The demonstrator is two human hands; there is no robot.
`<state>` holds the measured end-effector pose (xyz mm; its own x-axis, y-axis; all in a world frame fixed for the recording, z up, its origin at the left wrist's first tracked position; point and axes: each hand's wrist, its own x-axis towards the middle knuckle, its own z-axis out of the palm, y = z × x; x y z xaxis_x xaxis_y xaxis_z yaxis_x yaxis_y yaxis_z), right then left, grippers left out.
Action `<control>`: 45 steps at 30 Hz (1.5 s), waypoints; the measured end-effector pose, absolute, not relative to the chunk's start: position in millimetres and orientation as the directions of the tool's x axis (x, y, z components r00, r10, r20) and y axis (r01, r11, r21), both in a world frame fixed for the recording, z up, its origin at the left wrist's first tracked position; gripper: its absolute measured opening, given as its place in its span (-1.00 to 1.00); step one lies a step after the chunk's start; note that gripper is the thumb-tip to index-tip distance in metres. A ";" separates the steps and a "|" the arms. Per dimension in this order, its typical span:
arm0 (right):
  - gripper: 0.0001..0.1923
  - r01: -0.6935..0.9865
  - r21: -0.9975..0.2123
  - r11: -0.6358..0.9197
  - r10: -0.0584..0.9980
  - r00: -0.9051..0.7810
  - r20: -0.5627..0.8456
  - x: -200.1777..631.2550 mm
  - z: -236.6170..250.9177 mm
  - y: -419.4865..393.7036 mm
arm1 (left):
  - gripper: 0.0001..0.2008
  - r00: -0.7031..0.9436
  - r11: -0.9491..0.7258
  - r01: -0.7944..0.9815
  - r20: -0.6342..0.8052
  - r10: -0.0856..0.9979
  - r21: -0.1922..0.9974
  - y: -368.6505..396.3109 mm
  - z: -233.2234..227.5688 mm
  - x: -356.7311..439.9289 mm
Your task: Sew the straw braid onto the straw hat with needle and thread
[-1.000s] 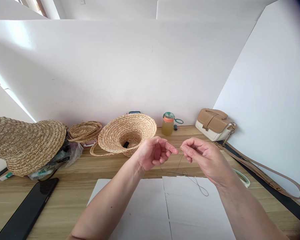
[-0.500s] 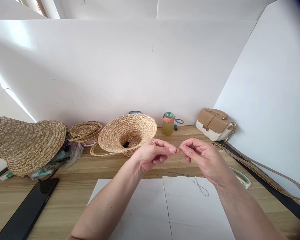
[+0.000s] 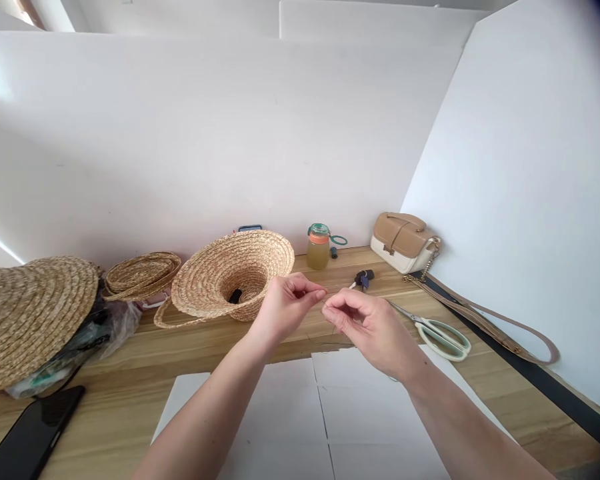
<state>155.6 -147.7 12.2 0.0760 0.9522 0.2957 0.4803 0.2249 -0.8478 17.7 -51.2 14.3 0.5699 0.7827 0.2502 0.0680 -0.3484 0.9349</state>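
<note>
Your left hand (image 3: 285,303) and right hand (image 3: 365,323) are pinched shut, fingertips nearly meeting, just in front of the straw hat (image 3: 230,277). The thread's too thin to see. Scissors (image 3: 437,330) lie right of the hat, bare paper (image 3: 300,413) nearer you.

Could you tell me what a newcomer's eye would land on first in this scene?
First, the two bare hands meeting above the middle of the wooden desk: the left hand and right hand pinch fingertips nearly together, on something too fine to make out. Just behind the left hand lies an upturned straw hat, with a bigger straw hat at far left. To the right lie pale green scissors and a tan handbag.
</note>
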 end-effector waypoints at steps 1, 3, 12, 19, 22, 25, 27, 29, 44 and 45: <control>-0.77 0.483 -0.848 0.216 0.950 0.096 0.296 158.2 12.6 -147.5 | -0.87 0.588 -0.408 0.118 0.268 0.763 0.905 -50.0 14.7 16.9; -0.77 0.481 -0.853 0.202 0.946 0.131 0.298 164.2 12.2 -146.4 | -0.86 0.640 -0.466 0.165 0.265 0.721 0.869 -48.0 15.2 15.6; -0.75 0.476 -0.862 0.174 0.955 0.132 0.266 173.3 11.4 -146.8 | -0.92 0.711 -0.440 0.174 0.197 0.675 0.881 -52.4 8.7 16.7; -0.78 0.485 -0.852 0.197 0.951 0.117 0.286 170.8 14.0 -147.6 | -0.93 0.687 -0.442 0.202 0.196 0.700 0.874 -56.7 7.5 19.3; -0.79 0.466 -0.857 0.219 0.946 0.114 0.304 170.3 14.0 -148.1 | -0.88 0.681 -0.429 0.223 0.175 0.711 0.875 -57.5 7.3 20.2; -0.79 0.460 -0.857 0.231 0.943 0.110 0.313 169.4 14.1 -148.9 | -0.82 0.706 -0.406 0.227 0.138 0.695 0.885 -58.4 6.9 20.8; -0.78 0.463 -0.856 0.232 0.943 0.111 0.315 168.9 14.3 -149.2 | -0.80 0.721 -0.385 0.234 0.106 0.684 0.893 -59.5 6.6 20.9; -0.78 0.464 -0.856 0.229 0.943 0.111 0.312 168.9 14.6 -149.3 | -0.83 0.736 -0.346 0.215 0.081 0.672 0.913 -60.4 6.5 20.7; -0.78 0.378 -0.890 0.254 0.947 0.089 0.308 168.8 18.7 -153.2 | -0.90 0.785 -0.184 0.107 0.031 0.619 0.977 -64.3 12.6 19.8; -0.77 0.374 -0.892 0.255 0.947 0.089 0.308 168.7 18.9 -153.7 | -0.90 0.785 -0.175 0.102 0.029 0.618 0.979 -64.7 12.4 20.0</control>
<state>168.7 -153.7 18.9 0.0890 0.9473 0.3077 0.3738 0.2545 -0.8919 20.0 -64.7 12.4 0.7854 0.6184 0.0287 0.1017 -0.1746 0.9794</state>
